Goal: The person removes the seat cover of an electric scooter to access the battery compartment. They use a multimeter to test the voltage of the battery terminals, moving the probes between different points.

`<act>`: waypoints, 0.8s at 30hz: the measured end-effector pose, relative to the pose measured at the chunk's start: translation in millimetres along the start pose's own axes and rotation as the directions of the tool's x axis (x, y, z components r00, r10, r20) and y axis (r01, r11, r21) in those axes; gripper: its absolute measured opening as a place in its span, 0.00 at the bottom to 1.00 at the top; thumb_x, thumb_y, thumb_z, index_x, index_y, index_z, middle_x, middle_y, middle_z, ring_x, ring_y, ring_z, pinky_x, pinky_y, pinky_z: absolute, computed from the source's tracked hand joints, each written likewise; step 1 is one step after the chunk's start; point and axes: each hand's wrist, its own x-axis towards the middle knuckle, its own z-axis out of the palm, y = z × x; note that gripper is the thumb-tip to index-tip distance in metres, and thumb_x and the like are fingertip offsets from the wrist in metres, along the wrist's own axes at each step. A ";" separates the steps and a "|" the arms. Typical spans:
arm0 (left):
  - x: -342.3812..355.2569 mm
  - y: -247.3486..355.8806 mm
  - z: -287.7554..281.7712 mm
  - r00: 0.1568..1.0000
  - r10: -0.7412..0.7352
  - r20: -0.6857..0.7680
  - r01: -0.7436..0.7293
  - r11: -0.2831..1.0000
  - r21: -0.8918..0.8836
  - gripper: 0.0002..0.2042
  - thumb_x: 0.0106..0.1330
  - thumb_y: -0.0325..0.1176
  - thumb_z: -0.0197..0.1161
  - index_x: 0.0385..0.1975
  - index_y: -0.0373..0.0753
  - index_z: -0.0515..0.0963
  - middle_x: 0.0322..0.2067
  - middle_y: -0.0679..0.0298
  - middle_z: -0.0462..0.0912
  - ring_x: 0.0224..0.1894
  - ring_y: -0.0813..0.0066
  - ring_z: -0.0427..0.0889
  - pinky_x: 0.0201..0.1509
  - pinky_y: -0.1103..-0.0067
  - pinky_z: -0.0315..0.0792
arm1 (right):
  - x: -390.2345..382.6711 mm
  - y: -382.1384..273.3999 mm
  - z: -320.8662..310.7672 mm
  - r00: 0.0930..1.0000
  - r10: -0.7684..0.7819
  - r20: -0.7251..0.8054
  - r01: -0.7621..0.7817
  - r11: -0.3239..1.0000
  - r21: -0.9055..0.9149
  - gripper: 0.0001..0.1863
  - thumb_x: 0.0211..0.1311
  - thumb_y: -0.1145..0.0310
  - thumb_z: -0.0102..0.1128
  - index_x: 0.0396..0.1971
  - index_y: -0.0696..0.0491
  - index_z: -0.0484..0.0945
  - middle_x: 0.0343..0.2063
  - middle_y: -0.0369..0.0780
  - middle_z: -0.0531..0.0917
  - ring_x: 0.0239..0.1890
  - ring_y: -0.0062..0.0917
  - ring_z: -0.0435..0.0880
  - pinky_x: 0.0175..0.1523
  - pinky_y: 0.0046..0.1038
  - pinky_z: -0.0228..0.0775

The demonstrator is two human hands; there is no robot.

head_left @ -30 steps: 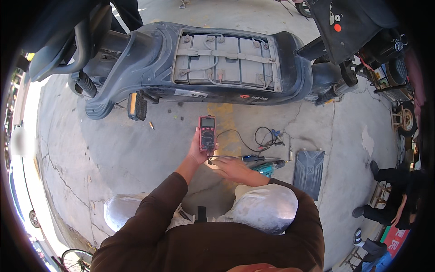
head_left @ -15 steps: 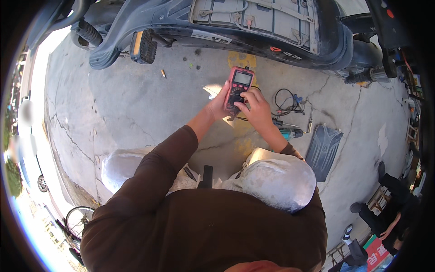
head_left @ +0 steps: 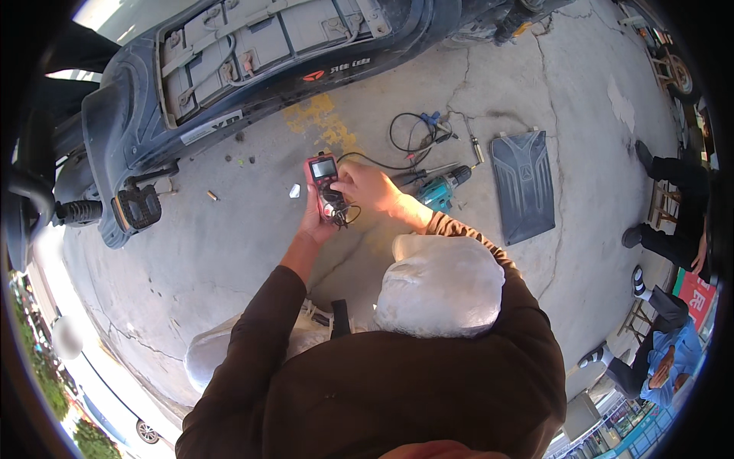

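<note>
My left hand [head_left: 312,222] grips a red-and-black multimeter [head_left: 321,168] over the concrete. My right hand [head_left: 367,187] has its fingers bent onto the meter's dial, with dark test leads [head_left: 345,216] bunched beneath. Just to the right lie a teal cordless drill [head_left: 437,195], a screwdriver [head_left: 432,170], coiled cable with small clips [head_left: 399,141] and a thin metal tool [head_left: 478,149]. A grey plastic cover panel [head_left: 522,191] lies farther right. Above them stands a dark electric scooter [head_left: 130,153], its grey wired battery blocks [head_left: 260,53] exposed.
A pedal [head_left: 138,206] juts from the scooter toward me. At the right, two seated people [head_left: 673,176] [head_left: 661,359] have their legs reaching inward, near wooden stools and a wheel [head_left: 680,73]. A parked car [head_left: 122,417] shows at the lower left rim.
My right hand has moved up from beside the meter onto its dial. My view has shifted and turned, so the scooter now appears tilted and farther left.
</note>
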 end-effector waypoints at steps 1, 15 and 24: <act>14.5 -1.1 -22.2 0.999 0.028 -0.035 -0.026 0.998 0.060 0.33 0.63 0.69 0.47 0.55 0.47 0.72 0.45 0.67 0.81 0.44 0.72 0.81 0.47 0.70 0.79 | 5.0 19.0 -12.1 0.995 0.002 -0.100 -0.005 1.000 -0.025 0.17 0.61 0.57 0.63 0.33 0.57 0.73 0.27 0.46 0.80 0.30 0.41 0.81 0.37 0.36 0.72; -0.4 42.3 -23.6 0.845 0.463 -0.267 0.041 0.443 0.896 0.30 0.66 0.61 0.53 0.32 0.33 0.80 0.20 0.62 0.80 0.21 0.74 0.81 0.20 0.78 0.74 | -26.9 132.6 -118.7 0.921 -0.113 -0.372 -0.284 0.460 -0.841 0.30 0.48 0.77 0.58 0.57 0.49 0.72 0.46 0.41 0.75 0.52 0.37 0.74 0.58 0.42 0.61; 17.6 52.6 -54.5 0.542 0.839 -0.045 -0.037 0.077 0.996 0.18 0.69 0.44 0.54 0.34 0.32 0.79 0.25 0.54 0.79 0.29 0.63 0.80 0.35 0.70 0.73 | -26.6 142.8 -142.8 0.931 -0.080 -0.357 -0.263 0.530 -0.806 0.20 0.51 0.75 0.56 0.48 0.52 0.74 0.41 0.40 0.76 0.48 0.36 0.75 0.55 0.40 0.63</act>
